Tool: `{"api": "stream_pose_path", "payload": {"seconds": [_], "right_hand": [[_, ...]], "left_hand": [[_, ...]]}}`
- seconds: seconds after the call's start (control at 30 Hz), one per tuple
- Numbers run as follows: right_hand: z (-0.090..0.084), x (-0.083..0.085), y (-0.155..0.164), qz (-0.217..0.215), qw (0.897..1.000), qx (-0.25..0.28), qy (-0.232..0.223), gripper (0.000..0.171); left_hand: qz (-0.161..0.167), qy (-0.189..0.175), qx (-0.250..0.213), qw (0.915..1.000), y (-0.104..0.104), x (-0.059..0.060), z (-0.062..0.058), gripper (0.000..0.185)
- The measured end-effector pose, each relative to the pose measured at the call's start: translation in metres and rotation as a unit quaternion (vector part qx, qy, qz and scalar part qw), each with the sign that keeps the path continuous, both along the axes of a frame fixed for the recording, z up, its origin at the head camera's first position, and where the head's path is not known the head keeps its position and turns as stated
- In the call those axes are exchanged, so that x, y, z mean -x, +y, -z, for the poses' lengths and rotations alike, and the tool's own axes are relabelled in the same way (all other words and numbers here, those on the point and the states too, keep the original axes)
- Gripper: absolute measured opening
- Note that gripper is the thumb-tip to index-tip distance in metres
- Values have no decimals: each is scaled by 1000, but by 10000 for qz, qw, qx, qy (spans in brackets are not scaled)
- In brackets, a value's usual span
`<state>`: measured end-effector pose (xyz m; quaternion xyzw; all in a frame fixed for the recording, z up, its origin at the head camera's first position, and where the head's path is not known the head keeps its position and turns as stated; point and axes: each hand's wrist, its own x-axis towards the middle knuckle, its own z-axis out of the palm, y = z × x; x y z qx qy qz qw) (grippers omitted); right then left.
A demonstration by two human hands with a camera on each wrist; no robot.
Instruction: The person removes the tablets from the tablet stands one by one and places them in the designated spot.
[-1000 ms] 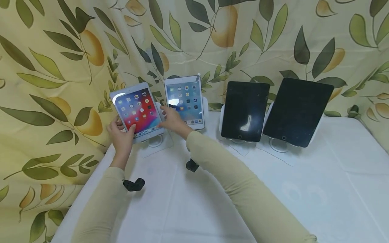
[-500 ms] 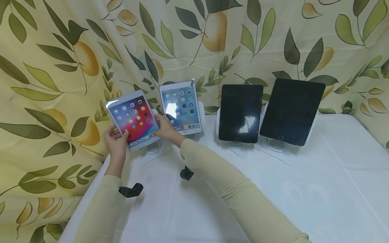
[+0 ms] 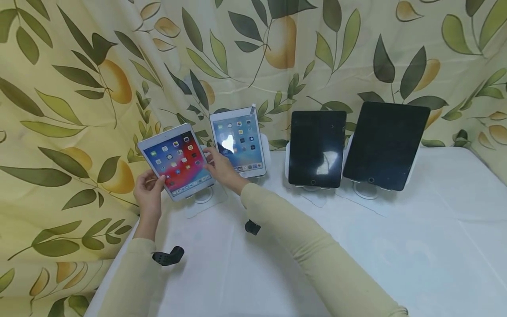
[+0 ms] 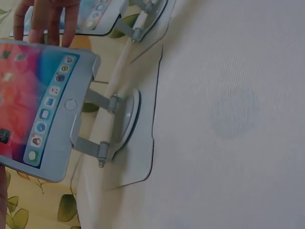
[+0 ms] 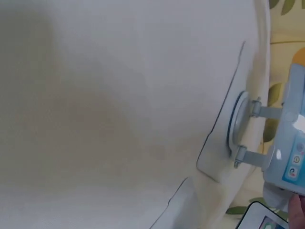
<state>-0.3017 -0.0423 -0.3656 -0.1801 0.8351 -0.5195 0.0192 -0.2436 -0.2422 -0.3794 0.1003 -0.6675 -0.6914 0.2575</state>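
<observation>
- White cloth covers the surface [image 3: 396,264]; four tablets stand in a row on four stands at its back edge.
- Left hand [image 3: 148,191] grips the lower left edge of the red-screen tablet [image 3: 176,160], thumb on the front bezel, fingers curled behind.
- Right hand [image 3: 222,167] holds that same tablet's right edge, fingers curled on it.
- Red-screen tablet sits between the two hands, tilted, lit; its stand [image 4: 112,126] is just behind and below it.
- One blue-screen tablet [image 3: 238,141], lit, just beyond the right hand.
- Two dark tablets right of the right hand: smaller one [image 3: 317,147] near, larger one [image 3: 386,145] further off.
- Two black wrist mounts [image 3: 168,256] under the sleeves.
- Leaf-print curtain [image 3: 79,88] behind everything.
</observation>
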Motion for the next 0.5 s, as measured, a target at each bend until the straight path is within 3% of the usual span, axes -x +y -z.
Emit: {"api": "stream_pose_path", "payload": {"seconds": [0.17,0.33,0.5], "right_hand": [[-4,-1,6,-43,9994,-229,260,40],[-12,-1,9,-360,9965,-430,618,30],[-20,-7,15,-625,9965,-264,483,32]], "left_hand": [[60,129,100,9998,1,-2,3,21],[-2,449,130,9989,-2,-4,3,23],[79,666,86,9977,-2,-8,-4,23]]}}
